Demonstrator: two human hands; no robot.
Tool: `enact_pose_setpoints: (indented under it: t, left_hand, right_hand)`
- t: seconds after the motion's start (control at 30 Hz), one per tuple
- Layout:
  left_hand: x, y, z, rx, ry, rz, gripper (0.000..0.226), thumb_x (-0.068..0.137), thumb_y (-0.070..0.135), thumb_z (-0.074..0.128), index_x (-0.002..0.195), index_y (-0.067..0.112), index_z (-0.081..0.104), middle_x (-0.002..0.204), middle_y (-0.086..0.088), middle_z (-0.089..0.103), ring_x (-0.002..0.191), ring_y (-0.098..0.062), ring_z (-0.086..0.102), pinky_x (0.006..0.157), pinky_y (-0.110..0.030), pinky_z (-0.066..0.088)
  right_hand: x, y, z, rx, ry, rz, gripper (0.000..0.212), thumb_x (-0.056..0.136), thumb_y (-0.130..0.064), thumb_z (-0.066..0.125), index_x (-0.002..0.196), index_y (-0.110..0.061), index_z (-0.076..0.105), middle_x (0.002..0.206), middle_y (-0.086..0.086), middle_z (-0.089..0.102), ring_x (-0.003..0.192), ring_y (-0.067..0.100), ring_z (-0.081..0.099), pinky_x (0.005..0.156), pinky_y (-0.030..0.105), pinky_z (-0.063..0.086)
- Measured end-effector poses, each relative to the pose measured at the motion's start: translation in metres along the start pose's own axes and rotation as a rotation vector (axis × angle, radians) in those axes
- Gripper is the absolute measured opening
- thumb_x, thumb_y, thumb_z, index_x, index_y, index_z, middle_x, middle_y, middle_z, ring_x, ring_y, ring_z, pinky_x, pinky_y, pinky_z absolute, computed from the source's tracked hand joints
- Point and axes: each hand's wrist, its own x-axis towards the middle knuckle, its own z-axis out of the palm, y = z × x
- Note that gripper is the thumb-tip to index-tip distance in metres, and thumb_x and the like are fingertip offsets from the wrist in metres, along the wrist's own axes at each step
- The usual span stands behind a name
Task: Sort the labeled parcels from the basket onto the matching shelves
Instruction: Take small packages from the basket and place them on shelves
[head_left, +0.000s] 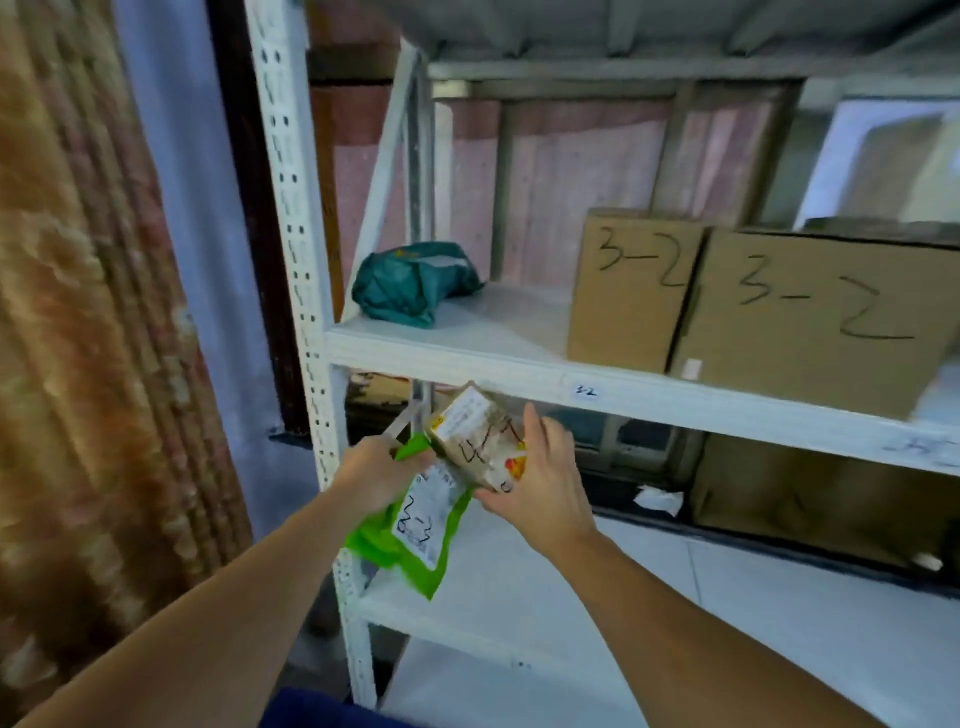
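Observation:
My left hand (376, 470) grips the top of a bright green mailer bag (418, 530) whose white label bears a handwritten number; the bag hangs down in front of the lower shelf. My right hand (543, 480) holds a small brown parcel (475, 436) with handwritten digits and a printed label, tilted, right beside the green bag. Both are just below the front edge of the white shelf (467, 358) tagged 3-2. The basket is not in view.
On the 3-2 shelf lie a dark green bag (413, 283) at the left and two cardboard boxes (631, 288) (815, 322) marked 3-2 at the right. A white perforated upright (301, 270) stands left. A brown box (810, 493) sits on the shelf below. A curtain hangs at far left.

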Motion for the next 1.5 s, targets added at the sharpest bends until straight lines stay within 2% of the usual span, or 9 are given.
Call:
enact_pose_setpoints:
  t: [0.13, 0.53, 0.63, 0.73, 0.8, 0.97, 1.13, 1.3, 1.5]
  left_hand:
    - [-0.024, 0.064, 0.034, 0.052, -0.062, 0.133, 0.041, 0.096, 0.047, 0.062, 0.069, 0.017, 0.056, 0.061, 0.007, 0.044, 0.054, -0.018, 0.052, 0.051, -0.029, 0.032]
    - [-0.17, 0.176, 0.119, -0.02, 0.018, 0.389, 0.026, 0.095, 0.041, 0.065, 0.082, 0.019, 0.067, 0.068, 0.004, 0.063, 0.066, -0.011, 0.061, 0.057, -0.029, 0.042]
    - [-0.205, 0.219, 0.141, -0.109, 0.034, 0.475, 0.021, 0.093, 0.038, 0.069, 0.079, 0.023, 0.064, 0.072, 0.005, 0.068, 0.07, -0.013, 0.065, 0.064, -0.03, 0.05]
    - [-0.241, 0.267, 0.159, -0.154, 0.068, 0.554, 0.021, 0.092, 0.037, 0.071, 0.077, 0.024, 0.063, 0.07, 0.008, 0.066, 0.068, -0.009, 0.062, 0.06, -0.022, 0.044]
    - [-0.265, 0.298, 0.169, -0.196, 0.073, 0.601, 0.021, 0.091, 0.039, 0.071, 0.079, 0.023, 0.064, 0.067, 0.004, 0.065, 0.066, -0.014, 0.06, 0.06, -0.032, 0.043]
    - [-0.311, 0.371, 0.186, -0.293, 0.062, 0.735, 0.016, 0.093, 0.039, 0.068, 0.084, 0.026, 0.066, 0.066, 0.005, 0.061, 0.062, -0.017, 0.056, 0.057, -0.033, 0.038]
    - [-0.342, 0.425, 0.2, -0.364, 0.023, 0.881, 0.01, 0.094, 0.041, 0.068, 0.09, 0.031, 0.067, 0.072, 0.009, 0.064, 0.065, -0.015, 0.059, 0.059, -0.035, 0.042]
    - [-0.378, 0.465, 0.217, -0.409, 0.028, 0.93, 0.017, 0.094, 0.042, 0.065, 0.084, 0.028, 0.064, 0.071, 0.008, 0.062, 0.064, -0.015, 0.054, 0.06, -0.034, 0.039]
    - [-0.41, 0.483, 0.23, -0.448, 0.012, 0.96, 0.018, 0.095, 0.043, 0.064, 0.089, 0.027, 0.065, 0.076, 0.009, 0.064, 0.071, -0.014, 0.057, 0.058, -0.031, 0.036]
  right_hand:
    - [-0.028, 0.035, -0.054, -0.025, 0.018, 0.012, 0.117, 0.078, -0.055, 0.08, 0.161, -0.012, 0.009, 0.15, 0.005, 0.025, 0.142, 0.02, 0.022, 0.118, 0.024, 0.021]
    - [-0.157, 0.118, -0.194, -0.019, 0.155, 0.096, 0.117, 0.072, -0.047, 0.087, 0.16, -0.013, 0.017, 0.142, 0.002, 0.027, 0.131, 0.015, 0.021, 0.112, 0.023, 0.032]
    - [-0.19, 0.135, -0.243, 0.002, 0.238, 0.131, 0.114, 0.066, -0.043, 0.091, 0.156, -0.015, 0.028, 0.134, 0.0, 0.029, 0.12, 0.011, 0.024, 0.107, 0.023, 0.037]
    - [-0.219, 0.152, -0.292, 0.032, 0.361, 0.189, 0.099, 0.061, -0.037, 0.094, 0.143, -0.017, 0.041, 0.127, -0.003, 0.032, 0.111, 0.006, 0.025, 0.099, 0.02, 0.037]
    - [-0.235, 0.162, -0.323, 0.046, 0.43, 0.208, 0.096, 0.059, -0.036, 0.093, 0.138, -0.019, 0.042, 0.13, -0.002, 0.036, 0.117, 0.011, 0.032, 0.099, 0.023, 0.039]
    - [-0.266, 0.18, -0.392, 0.171, 0.558, 0.266, 0.077, 0.061, -0.037, 0.089, 0.121, -0.042, 0.04, 0.116, -0.02, 0.057, 0.112, 0.007, 0.057, 0.092, 0.038, 0.055]
    - [-0.296, 0.188, -0.444, 0.167, 0.601, 0.362, 0.107, 0.069, -0.045, 0.089, 0.153, -0.03, 0.025, 0.143, -0.01, 0.051, 0.132, 0.012, 0.048, 0.098, 0.031, 0.044]
    - [-0.321, 0.189, -0.474, 0.069, 0.651, 0.462, 0.114, 0.063, -0.054, 0.089, 0.152, -0.028, 0.022, 0.146, -0.006, 0.046, 0.135, 0.016, 0.047, 0.102, 0.044, 0.051]
    - [-0.362, 0.187, -0.5, -0.013, 0.624, 0.483, 0.12, 0.062, -0.045, 0.094, 0.154, -0.027, 0.018, 0.142, -0.004, 0.043, 0.133, 0.017, 0.044, 0.109, 0.042, 0.046]
